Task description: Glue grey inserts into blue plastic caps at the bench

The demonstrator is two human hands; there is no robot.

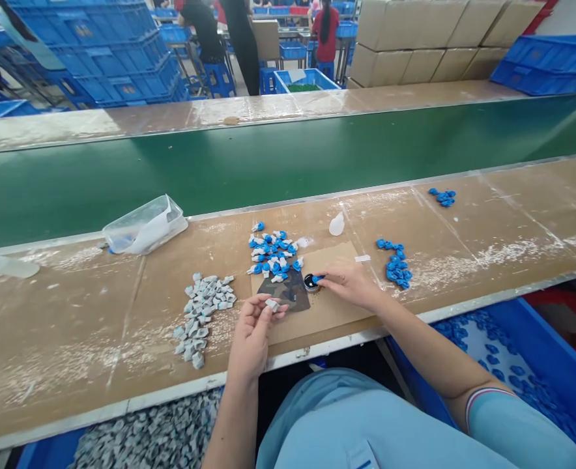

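Note:
My left hand [256, 329] pinches a small grey plastic part [272, 304] above the edge of a cardboard sheet [337, 312]. Between the fingertips of my right hand [349, 281] is a small blue plastic part [316, 279], at the rim of a little round pot [310, 283] with dark contents. Whether the part touches those contents, I cannot tell. A dark patterned sheet [290, 292] lies beside the pot. Behind it sits a cluster of joined blue-and-white pieces [273, 253]. Loose grey parts [202, 312] are heaped on the left, blue parts [398, 268] on the right.
A clear plastic box [146, 225] and a small white bottle [337, 225] stand on the bench. Beyond runs a green conveyor belt [288, 153]. Below the bench edge are a bin of grey parts [146, 430] and a blue bin [542, 332]. More blue parts [443, 197] lie farther right.

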